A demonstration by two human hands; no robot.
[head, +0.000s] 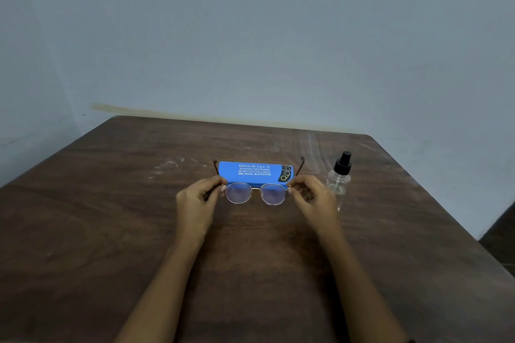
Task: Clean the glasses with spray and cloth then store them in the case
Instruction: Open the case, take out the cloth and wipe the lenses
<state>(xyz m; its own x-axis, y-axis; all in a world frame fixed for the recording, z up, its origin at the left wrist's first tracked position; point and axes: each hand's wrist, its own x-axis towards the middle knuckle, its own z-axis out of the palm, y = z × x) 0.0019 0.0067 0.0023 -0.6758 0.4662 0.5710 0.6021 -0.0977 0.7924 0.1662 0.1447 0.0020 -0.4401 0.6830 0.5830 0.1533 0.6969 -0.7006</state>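
Round thin-rimmed glasses (256, 193) are held just above the brown table, lenses toward me, temples spread and pointing away. My left hand (199, 200) pinches the frame's left corner at the hinge. My right hand (313, 198) pinches the right corner. A shut blue case (255, 171) with white print lies on the table right behind the glasses, between the two temples. A clear spray bottle (340, 175) with a black nozzle stands upright to the right of my right hand. No cloth is in view.
The wooden table (111, 231) runs back to a pale blue wall (250, 36). Its right edge drops off past the bottle toward a dark floor (501, 245).
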